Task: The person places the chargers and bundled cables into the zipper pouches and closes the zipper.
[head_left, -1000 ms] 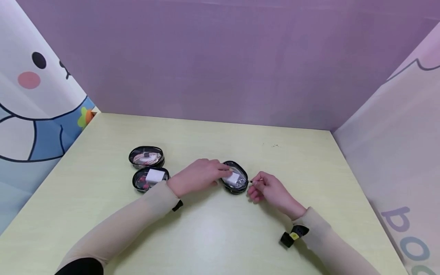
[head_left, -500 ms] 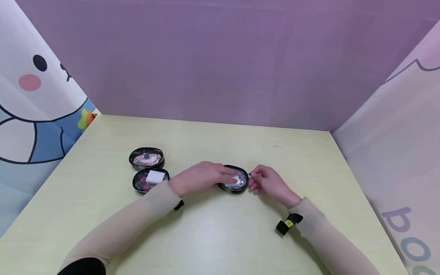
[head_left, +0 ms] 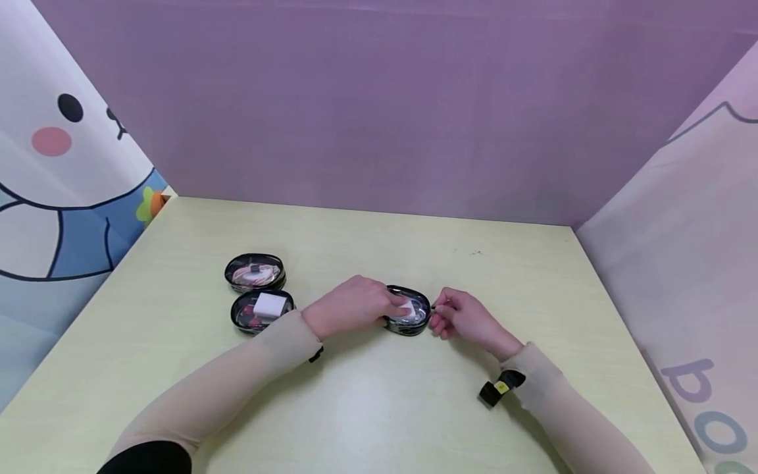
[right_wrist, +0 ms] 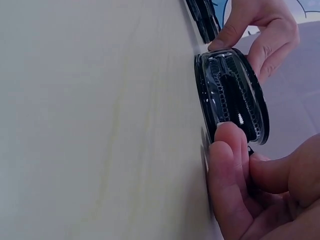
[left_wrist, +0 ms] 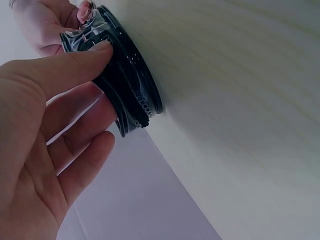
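A small oval pouch [head_left: 419, 312], clear with black trim and a zipper around its side, lies on the table with a white item inside. My left hand [head_left: 355, 307] grips its left end; in the left wrist view the thumb presses the pouch's side [left_wrist: 125, 82] and the fingers go behind it. At the right end, my right hand [head_left: 468, 320] pinches a small black zipper pull [right_wrist: 251, 150] between thumb and forefinger. The right wrist view has the other fingers curled beside the pouch wall [right_wrist: 232, 95]. Most of the pull is hidden by the fingertips.
Left of my left hand stand two similar pouches, touching or nearly so: one with a pink cable [head_left: 256, 272] farther back, one with a white block [head_left: 269, 305] nearer. The pale table [head_left: 379, 408] meets a purple backdrop [head_left: 379, 112] and printed side panels.
The pouch has turned so that it lies more crosswise. My left fingers have drawn from its top to its left end. My right hand has shifted slightly away from me, still pinching the pull.
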`<control>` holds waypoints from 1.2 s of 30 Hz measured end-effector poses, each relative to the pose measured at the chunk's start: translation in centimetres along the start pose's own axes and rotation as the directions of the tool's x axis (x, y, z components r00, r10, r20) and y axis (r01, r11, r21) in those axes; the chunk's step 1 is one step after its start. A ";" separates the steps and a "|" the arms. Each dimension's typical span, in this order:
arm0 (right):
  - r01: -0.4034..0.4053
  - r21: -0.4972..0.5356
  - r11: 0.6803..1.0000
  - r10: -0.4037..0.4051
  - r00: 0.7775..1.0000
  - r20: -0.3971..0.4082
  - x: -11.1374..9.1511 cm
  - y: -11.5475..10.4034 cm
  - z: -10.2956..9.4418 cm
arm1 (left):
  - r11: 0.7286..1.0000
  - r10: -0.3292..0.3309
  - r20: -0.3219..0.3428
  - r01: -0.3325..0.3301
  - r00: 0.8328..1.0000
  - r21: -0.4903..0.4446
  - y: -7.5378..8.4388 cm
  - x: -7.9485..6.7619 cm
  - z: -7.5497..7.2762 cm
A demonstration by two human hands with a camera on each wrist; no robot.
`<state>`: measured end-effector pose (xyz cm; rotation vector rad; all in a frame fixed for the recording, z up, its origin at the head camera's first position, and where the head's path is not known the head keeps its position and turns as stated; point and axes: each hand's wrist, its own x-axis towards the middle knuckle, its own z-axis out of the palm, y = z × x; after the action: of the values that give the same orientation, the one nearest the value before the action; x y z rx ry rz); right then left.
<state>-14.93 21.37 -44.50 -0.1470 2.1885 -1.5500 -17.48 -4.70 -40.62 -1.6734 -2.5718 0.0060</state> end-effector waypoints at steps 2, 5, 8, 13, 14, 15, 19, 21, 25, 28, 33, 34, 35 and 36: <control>0.000 0.001 1.000 0.000 1.000 0.009 -0.3 0.1 0.0 | 1.000 -0.002 0.000 0.002 1.000 0.007 0.1 0.1 0.1; 0.000 0.004 1.000 0.000 1.000 0.023 -0.7 0.1 0.0 | 1.000 -0.010 0.003 0.010 1.000 0.016 0.1 0.0 0.1; 0.003 0.009 1.000 -0.003 0.999 0.035 -1.0 0.1 0.0 | 1.000 -0.016 0.005 0.016 1.000 0.019 0.2 0.0 0.1; -0.001 0.016 1.000 0.001 0.999 0.043 -1.3 0.1 0.1 | 0.999 -0.035 0.001 0.035 0.999 0.007 0.2 0.0 0.1; -0.002 0.017 1.000 0.002 0.999 0.043 -1.4 0.1 0.1 | 0.999 -0.040 0.002 0.040 0.999 0.007 0.2 0.0 0.1; -0.005 0.020 1.000 0.004 0.999 0.044 -1.4 0.2 0.1 | 0.999 -0.046 0.001 0.046 0.999 0.007 0.3 0.0 0.2; -0.010 0.031 0.999 0.008 0.999 0.051 -1.5 0.2 0.2 | 0.998 -0.066 -0.008 0.066 0.998 0.016 0.4 -0.1 0.3; -0.010 0.035 0.999 0.008 0.999 0.051 -1.6 0.3 0.3 | 0.997 -0.073 -0.021 0.073 0.997 0.022 0.5 -0.2 0.5; -0.012 0.046 0.999 0.010 0.999 0.053 -1.5 0.5 0.3 | 0.995 -0.087 -0.054 0.089 0.995 0.040 0.8 -0.3 0.7; -0.011 0.055 0.998 0.007 0.998 0.062 -1.5 0.7 0.3 | 0.993 -0.106 -0.070 0.109 0.992 0.042 1.0 -0.4 0.9; -0.007 0.067 0.998 0.001 0.996 0.092 -1.4 0.8 0.4 | 0.988 -0.154 -0.078 0.155 0.985 0.008 1.3 -0.4 1.1; -0.004 0.069 0.998 -0.002 0.995 0.096 -1.5 0.8 0.4 | 0.986 -0.163 -0.078 0.164 0.983 0.005 1.4 -0.3 1.1; -0.003 0.071 0.997 -0.004 0.995 0.100 -1.5 0.9 0.4 | 0.985 -0.174 -0.076 0.175 0.982 0.004 1.5 -0.3 1.2; -0.002 0.071 0.997 -0.006 0.994 0.105 -1.5 0.9 0.4 | 0.983 -0.185 -0.074 0.185 0.980 0.003 1.6 -0.2 1.2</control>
<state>-13.29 21.81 -44.96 -0.2035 2.0501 -1.5826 -16.01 -4.17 -41.88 -1.3972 -2.6559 -0.0525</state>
